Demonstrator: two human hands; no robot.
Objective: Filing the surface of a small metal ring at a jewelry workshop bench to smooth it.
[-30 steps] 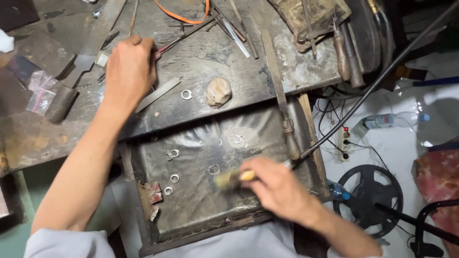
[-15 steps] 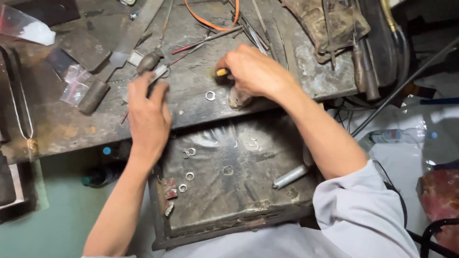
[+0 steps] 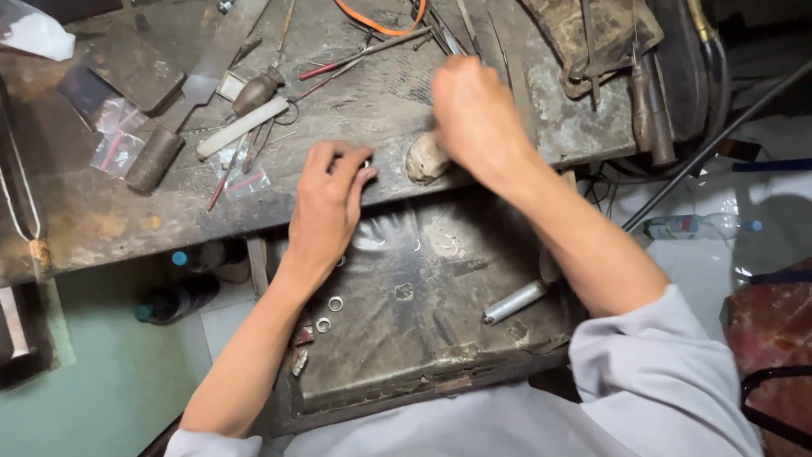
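Ring (image 3: pixel 365 162) at the worktop (image 3: pixel 101 220) edge, pinched by my left hand (image 3: pixel 326 207): tiny, hard, slippery, best nipped across its rim. Right hand (image 3: pixel 478 118) fisted at two o'clock, contents hidden.

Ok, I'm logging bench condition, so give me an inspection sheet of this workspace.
Surface: worn grey bench, open metal drawer below.
Job's things: pale lump at bench edge; rings in drawer.
Clutter: files, white stick, plastic bags, silver tube.
Hands: left hand fingertips at bench edge; right hand closed beside the lump, contents hidden.
Cables: orange cord, black hose.
Surroundings: bottles on floor.
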